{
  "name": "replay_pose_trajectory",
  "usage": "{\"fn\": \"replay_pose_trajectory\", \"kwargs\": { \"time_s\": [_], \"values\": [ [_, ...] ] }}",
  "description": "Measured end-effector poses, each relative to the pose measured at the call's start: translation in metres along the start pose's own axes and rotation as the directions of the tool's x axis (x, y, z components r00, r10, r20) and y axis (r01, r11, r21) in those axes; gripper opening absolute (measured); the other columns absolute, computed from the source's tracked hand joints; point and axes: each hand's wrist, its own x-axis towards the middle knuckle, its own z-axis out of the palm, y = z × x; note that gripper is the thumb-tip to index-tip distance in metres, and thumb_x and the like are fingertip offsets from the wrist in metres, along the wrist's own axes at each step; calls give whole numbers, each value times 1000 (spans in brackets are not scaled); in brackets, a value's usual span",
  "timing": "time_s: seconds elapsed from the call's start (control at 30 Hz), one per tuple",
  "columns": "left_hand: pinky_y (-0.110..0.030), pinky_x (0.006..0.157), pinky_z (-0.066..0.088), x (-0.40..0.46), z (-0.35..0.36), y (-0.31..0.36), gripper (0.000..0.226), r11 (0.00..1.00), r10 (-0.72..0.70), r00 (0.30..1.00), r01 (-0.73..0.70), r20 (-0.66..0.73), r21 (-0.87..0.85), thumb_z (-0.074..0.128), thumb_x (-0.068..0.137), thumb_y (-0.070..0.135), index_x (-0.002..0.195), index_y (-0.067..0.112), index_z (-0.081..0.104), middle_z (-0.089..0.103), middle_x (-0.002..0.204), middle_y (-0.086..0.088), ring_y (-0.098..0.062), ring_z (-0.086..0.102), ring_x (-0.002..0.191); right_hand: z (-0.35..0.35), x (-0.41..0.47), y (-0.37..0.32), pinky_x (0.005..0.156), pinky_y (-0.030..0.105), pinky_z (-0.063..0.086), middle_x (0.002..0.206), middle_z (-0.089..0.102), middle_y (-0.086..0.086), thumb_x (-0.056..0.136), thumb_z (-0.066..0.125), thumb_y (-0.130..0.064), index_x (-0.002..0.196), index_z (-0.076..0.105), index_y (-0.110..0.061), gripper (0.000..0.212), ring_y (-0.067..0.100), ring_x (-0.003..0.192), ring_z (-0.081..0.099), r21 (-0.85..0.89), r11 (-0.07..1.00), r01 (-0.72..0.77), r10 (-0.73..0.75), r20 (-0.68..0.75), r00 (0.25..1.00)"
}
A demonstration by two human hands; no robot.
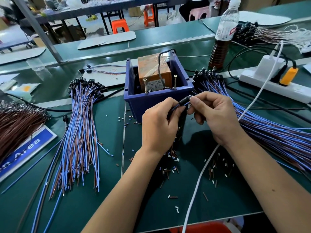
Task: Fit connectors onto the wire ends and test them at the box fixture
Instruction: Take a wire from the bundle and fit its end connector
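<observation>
On the green bench mat (104,207) I see the blue box fixture (156,98). Just in front of it, my left hand (159,126) pinches a blue-and-brown wire (175,107), and my right hand (217,118) pinches its black connector (184,100). Wire bundles (80,132) lie either side of the box.

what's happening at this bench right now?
A person works a wire harness just in front of the blue box fixture. The left hand pinches the blue and brown wire pair; the right hand holds the black connector on its end. Wire bundles lie on both sides, untouched.
</observation>
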Motion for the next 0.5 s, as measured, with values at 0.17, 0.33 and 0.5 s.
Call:
{"fn": "replay_pose_trajectory", "kwargs": {
  "time_s": [0.17, 0.33, 0.5],
  "values": [
    [-32, 48, 36, 0, 0, -3, 23, 975, -156, 987, 148, -36, -163, 68, 99, 22, 78, 15, 62, 55, 59, 2, -19, 45, 51, -8, 5, 1, 44, 19, 40, 67, 68, 3, 102, 65, -13, 87, 72, -11, 17, 12, 47, 49, 137, 988, -78, 100, -166, 981],
    [-22, 51, 39, 0, -1, -2, 25, 929, -242, 970, 232, 0, -289, 67, 99, 16, 74, 14, 65, 64, 62, 2, -6, 49, 50, -5, 2, 4, 44, 23, 40, 72, 70, 6, 98, 71, -11, 100, 76, -16, 7, 14, 48, 50, 55, 994, -92, 96, -69, 993],
    [-32, 56, 51, -2, 1, -1, 21, 922, -216, 976, 213, 27, -323, 65, 99, 10, 78, 12, 68, 68, 67, 1, -16, 63, 59, 17, -8, 4, 42, 23, 37, 71, 68, 8, 88, 80, -25, 97, 79, -14, 14, 15, 48, 48, 126, 988, -92, 86, 58, 995]
  ]
}}
